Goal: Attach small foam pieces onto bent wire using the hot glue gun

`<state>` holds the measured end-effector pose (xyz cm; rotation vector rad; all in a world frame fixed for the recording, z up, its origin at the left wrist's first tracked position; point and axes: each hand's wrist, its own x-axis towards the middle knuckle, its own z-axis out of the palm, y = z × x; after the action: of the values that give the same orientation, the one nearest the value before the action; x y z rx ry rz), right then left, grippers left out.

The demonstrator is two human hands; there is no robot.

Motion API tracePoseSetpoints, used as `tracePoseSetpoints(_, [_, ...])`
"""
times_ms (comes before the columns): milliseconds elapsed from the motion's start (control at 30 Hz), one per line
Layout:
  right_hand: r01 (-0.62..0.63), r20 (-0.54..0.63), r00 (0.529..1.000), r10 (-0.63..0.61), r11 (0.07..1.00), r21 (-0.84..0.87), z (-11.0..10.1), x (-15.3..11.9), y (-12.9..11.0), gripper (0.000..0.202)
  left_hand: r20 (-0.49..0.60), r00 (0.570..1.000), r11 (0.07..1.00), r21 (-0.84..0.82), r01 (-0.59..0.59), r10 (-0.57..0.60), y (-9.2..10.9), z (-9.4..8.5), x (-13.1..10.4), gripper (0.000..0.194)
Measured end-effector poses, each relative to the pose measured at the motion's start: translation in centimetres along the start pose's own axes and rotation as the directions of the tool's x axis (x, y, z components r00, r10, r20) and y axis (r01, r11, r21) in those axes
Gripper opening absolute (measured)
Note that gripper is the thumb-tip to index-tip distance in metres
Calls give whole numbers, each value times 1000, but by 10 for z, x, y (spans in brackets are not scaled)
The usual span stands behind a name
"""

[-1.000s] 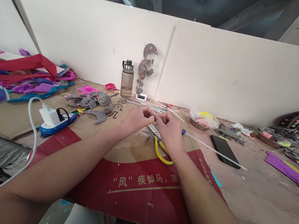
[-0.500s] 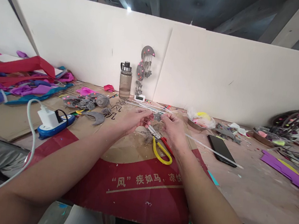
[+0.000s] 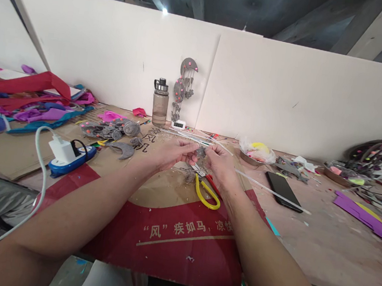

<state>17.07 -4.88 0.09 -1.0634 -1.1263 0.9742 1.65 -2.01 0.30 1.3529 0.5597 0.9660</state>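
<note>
Head view. Both bare hands meet above the middle of a worktable [image 3: 324, 252], over a sheet of cardboard [image 3: 176, 262] printed in dark red with pale lettering. A small gray piece [image 3: 201, 152] lies between the two sets of fingertips, raised over the cardboard; its outline is too small to make out. The right hand [image 3: 221, 165] pinches this piece at its right side, thumb and forefinger closed together. The left hand [image 3: 175, 154] has its thumb and forefinger drawn close together at the piece's left side, the other fingers loosely curled; whether they grip the piece itself or a thread cannot be told.

Just below the hands lie scissors [image 3: 198, 191] with one yellow and one red handle, their blades pointing away from the person, and beside them a gray tuft of yarn [image 3: 189, 177]. To the left on the cardboard are a gray crescent [image 3: 126, 151] and a ball of gray yarn [image 3: 132, 128]. Behind the hands, a bottle [image 3: 159, 107] stands upright next to a small clock [image 3: 178, 125], below a gray hanging ornament [image 3: 180, 89] with pink dots. At right, a clear stick [image 3: 269, 188] lies partly across a black phone [image 3: 283, 189].
</note>
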Motion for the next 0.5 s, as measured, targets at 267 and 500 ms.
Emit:
tracePoseSetpoints(267, [-35, 79, 996, 32, 999, 36, -1, -4, -1, 20, -13, 1000, 989, 145, 16, -14, 1, -3, 0, 21])
tracePoseSetpoints(500, [-78, 223, 974, 49, 989, 127, -4, -4, -1, 25, -118, 993, 976, 218, 14, 12, 2, 0, 0, 9])
